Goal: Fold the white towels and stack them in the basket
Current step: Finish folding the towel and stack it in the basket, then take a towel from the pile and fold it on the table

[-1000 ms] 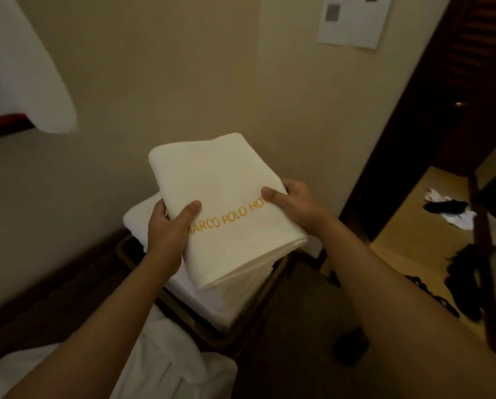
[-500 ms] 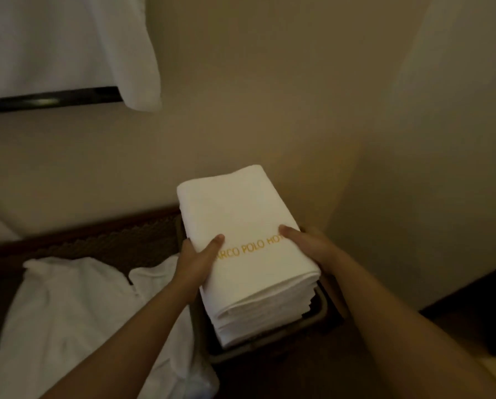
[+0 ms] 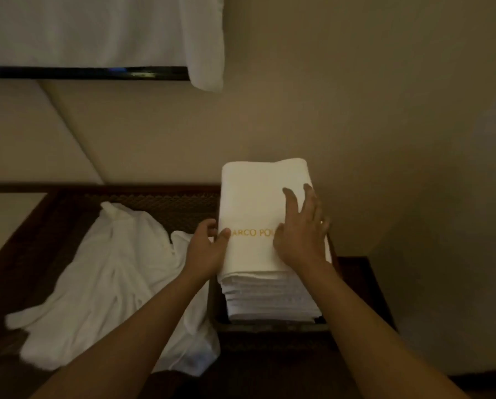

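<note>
I see a loose white cloth lying crumpled at left. My left hand pinches the left edge of the top folded towel, thumb on top. My right hand presses flat on it, fingers straight. The stack sits in the dark basket.

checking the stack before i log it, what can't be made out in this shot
- Gold lettering, head view: its end is covered by the right hand.
- Basket: only the dark front rim shows; the towel stack hides the inside.
- Towel count: layers blur together in dim light.
- Left hand fingers: tucked behind the stack's side.
</note>
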Available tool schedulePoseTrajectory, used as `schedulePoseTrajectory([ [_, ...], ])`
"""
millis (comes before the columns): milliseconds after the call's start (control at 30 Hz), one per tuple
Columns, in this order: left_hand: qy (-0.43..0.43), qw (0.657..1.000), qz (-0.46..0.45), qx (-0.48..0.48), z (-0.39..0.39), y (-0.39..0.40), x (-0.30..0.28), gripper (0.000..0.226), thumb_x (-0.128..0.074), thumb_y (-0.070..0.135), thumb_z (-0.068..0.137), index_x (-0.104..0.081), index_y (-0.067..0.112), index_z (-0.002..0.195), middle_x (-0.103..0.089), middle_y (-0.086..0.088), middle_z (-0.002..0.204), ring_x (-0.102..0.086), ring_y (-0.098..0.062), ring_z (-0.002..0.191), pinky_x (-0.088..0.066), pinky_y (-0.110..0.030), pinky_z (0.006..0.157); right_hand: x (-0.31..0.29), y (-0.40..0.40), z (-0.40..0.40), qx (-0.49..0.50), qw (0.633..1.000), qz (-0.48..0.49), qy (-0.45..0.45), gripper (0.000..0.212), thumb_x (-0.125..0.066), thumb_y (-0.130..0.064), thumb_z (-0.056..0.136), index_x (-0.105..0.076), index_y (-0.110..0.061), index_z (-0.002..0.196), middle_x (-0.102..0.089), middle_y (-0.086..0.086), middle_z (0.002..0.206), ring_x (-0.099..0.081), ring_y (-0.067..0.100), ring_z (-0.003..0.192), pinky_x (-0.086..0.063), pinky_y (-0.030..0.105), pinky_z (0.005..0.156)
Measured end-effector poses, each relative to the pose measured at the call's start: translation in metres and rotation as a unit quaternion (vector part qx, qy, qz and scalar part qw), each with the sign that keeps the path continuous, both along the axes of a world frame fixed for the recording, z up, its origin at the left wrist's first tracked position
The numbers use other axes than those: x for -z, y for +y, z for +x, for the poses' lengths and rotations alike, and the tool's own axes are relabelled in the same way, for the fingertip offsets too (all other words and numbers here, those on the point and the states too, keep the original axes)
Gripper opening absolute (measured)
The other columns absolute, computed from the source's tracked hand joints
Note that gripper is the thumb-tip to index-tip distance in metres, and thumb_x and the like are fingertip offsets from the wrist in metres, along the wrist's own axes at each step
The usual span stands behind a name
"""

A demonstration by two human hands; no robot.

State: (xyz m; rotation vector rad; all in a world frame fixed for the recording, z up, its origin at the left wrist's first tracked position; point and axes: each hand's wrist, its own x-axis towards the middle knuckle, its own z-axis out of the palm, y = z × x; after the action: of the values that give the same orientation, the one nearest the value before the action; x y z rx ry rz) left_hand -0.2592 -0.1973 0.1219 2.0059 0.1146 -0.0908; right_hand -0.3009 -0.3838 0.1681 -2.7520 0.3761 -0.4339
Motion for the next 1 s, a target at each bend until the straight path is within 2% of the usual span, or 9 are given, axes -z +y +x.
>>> schedulePoseTrajectory([
  [167, 0.057, 0.998, 0.019, -0.011, -0.012, 0.067, 0.036, 0.029, -0.065, 0.036, 0.095, -0.062, 0.026, 0.121, -0.064, 0.008, 0.118, -0.065, -0.019, 0.105, -0.056, -0.048, 0.092, 0.01, 0.096, 0.008, -0.212, 0.974, 0.079, -0.033, 0.068, -0.059, -0.024, 0.08, -0.042, -0.025, 0.145, -0.022, 0.013, 0.161, -0.034, 0.034, 0.139, -0.036, 0.054, 0.1],
  [267, 0.078, 0.996, 0.031, -0.002, -0.005, 0.104, 0.054, 0.013, -0.064, 0.027, 0.092, -0.069, 0.029, 0.103, -0.069, 0.012, 0.108, -0.067, -0.016, 0.095, -0.056, -0.043, 0.087, 0.025, 0.145, 0.023, -0.266, 0.957, 0.111, 0.007, 0.063, -0.052, -0.026, 0.082, -0.043, -0.024, 0.145, -0.019, 0.01, 0.163, -0.035, 0.033, 0.141, -0.038, 0.051, 0.103],
  [333, 0.091, 0.995, 0.034, 0.005, 0.01, 0.126, 0.067, 0.013, -0.064, 0.019, 0.091, -0.071, 0.028, 0.097, -0.071, 0.012, 0.103, -0.067, -0.011, 0.091, -0.054, -0.036, 0.084, 0.039, 0.171, 0.041, -0.275, 0.953, 0.123, 0.044, 0.064, -0.048, -0.026, 0.083, -0.04, -0.024, 0.147, -0.016, 0.01, 0.164, -0.031, 0.033, 0.143, -0.036, 0.052, 0.105],
  [433, 0.119, 0.992, 0.033, 0.009, 0.043, 0.16, 0.095, 0.014, -0.064, 0.022, 0.092, -0.072, 0.025, 0.103, -0.071, 0.011, 0.106, -0.067, -0.011, 0.099, -0.056, -0.04, 0.089, 0.073, 0.202, 0.076, -0.25, 0.949, 0.139, 0.131, 0.065, -0.052, -0.022, 0.09, -0.032, -0.026, 0.152, -0.01, 0.007, 0.165, -0.023, 0.03, 0.146, -0.032, 0.05, 0.11],
  [533, 0.151, 0.987, 0.046, 0.022, 0.078, 0.183, 0.117, 0.016, -0.062, 0.02, 0.093, -0.069, 0.022, 0.108, -0.068, 0.008, 0.109, -0.068, -0.018, 0.102, -0.055, -0.042, 0.094, 0.112, 0.213, 0.107, -0.185, 0.942, 0.172, 0.223, 0.065, -0.053, -0.022, 0.09, -0.032, -0.026, 0.151, -0.014, 0.008, 0.163, -0.028, 0.032, 0.143, -0.035, 0.048, 0.111],
  [633, 0.172, 0.981, 0.067, 0.056, 0.125, 0.203, 0.147, 0.017, -0.063, 0.021, 0.094, -0.07, 0.018, 0.11, -0.069, 0.003, 0.111, -0.066, -0.018, 0.104, -0.05, -0.032, 0.096, 0.149, 0.227, 0.141, -0.113, 0.924, 0.223, 0.291, 0.063, -0.05, -0.022, 0.085, -0.037, -0.02, 0.147, -0.028, 0.012, 0.154, -0.039, 0.036, 0.133, -0.042, 0.049, 0.106],
  [767, 0.178, 0.97, 0.106, 0.124, 0.178, 0.206, 0.179, 0.024, -0.061, 0.017, 0.095, -0.067, 0.019, 0.118, -0.064, -0.002, 0.123, -0.06, -0.018, 0.115, -0.041, -0.021, 0.092, 0.181, 0.231, 0.172, -0.045, 0.9, 0.269, 0.341, 0.06, -0.054, -0.02, 0.087, -0.04, -0.017, 0.146, -0.03, 0.013, 0.151, -0.043, 0.037, 0.13, -0.042, 0.049, 0.107],
  [900, 0.132, 0.959, 0.171, 0.185, 0.227, 0.188, 0.212, 0.026, -0.059, 0.019, 0.092, -0.067, 0.038, 0.108, -0.039, -0.011, 0.149, -0.046, -0.032, 0.128, -0.04, -0.042, 0.109, 0.209, 0.232, 0.184, 0.018, 0.883, 0.297, 0.363, 0.057, -0.055, -0.014, 0.091, -0.041, -0.016, 0.146, -0.028, 0.012, 0.152, -0.04, 0.033, 0.134, -0.038, 0.048, 0.112],
  [1000, 0.15, 0.904, 0.264, 0.301, 0.258, 0.173, 0.233, 0.031, -0.057, 0.032, 0.095, -0.063, 0.04, 0.125, -0.013, -0.008, 0.163, -0.02, -0.034, 0.144, -0.025, -0.051, 0.117, 0.224, 0.233, 0.189, 0.056, 0.875, 0.306, 0.371, 0.057, -0.055, -0.014, 0.092, -0.04, -0.018, 0.147, -0.026, 0.011, 0.155, -0.037, 0.031, 0.138, -0.035, 0.048, 0.115],
])
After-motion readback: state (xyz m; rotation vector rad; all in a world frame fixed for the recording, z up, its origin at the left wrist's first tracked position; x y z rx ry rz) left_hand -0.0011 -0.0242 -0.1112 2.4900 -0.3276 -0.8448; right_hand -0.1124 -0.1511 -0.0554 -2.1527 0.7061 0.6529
